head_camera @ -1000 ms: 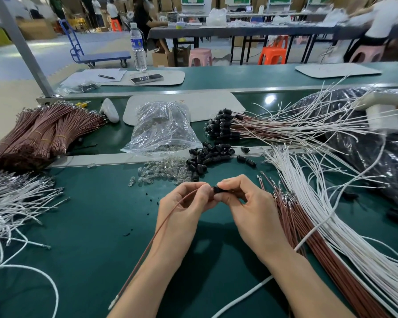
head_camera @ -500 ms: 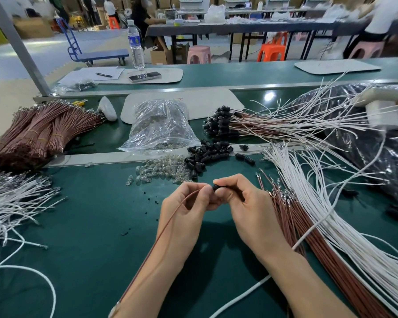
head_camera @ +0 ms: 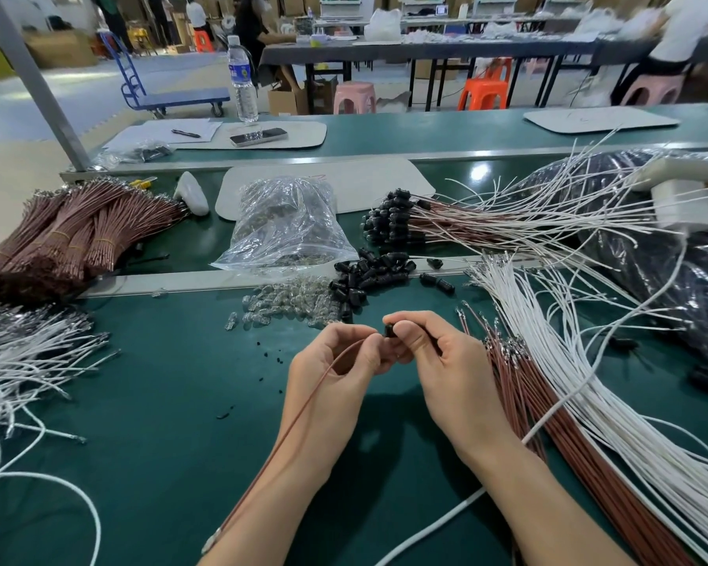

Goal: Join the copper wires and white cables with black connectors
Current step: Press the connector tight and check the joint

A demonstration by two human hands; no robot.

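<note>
My left hand (head_camera: 336, 369) pinches the end of a copper wire (head_camera: 299, 418) that trails down past my left wrist. My right hand (head_camera: 438, 361) pinches a small black connector (head_camera: 390, 331) at its fingertips, right against the wire's end. Both hands meet above the green table (head_camera: 160, 402). Loose black connectors (head_camera: 368, 275) lie in a heap just beyond my hands. To the right, loose copper wires (head_camera: 548, 422) and white cables (head_camera: 614, 402) fan out across the table. Finished assemblies (head_camera: 397, 222) with black ends lie further back.
A clear bag (head_camera: 287, 226) and small clear bulbs (head_camera: 287, 304) sit behind my hands. Bundled copper wires (head_camera: 70, 239) lie at the far left, white cables (head_camera: 21, 361) at the left edge. A black plastic bag (head_camera: 663, 255) fills the right side. A water bottle (head_camera: 242, 79) stands beyond.
My hands have stayed together on the wire and connector, with only small finger movement. The camera has shifted slightly.
</note>
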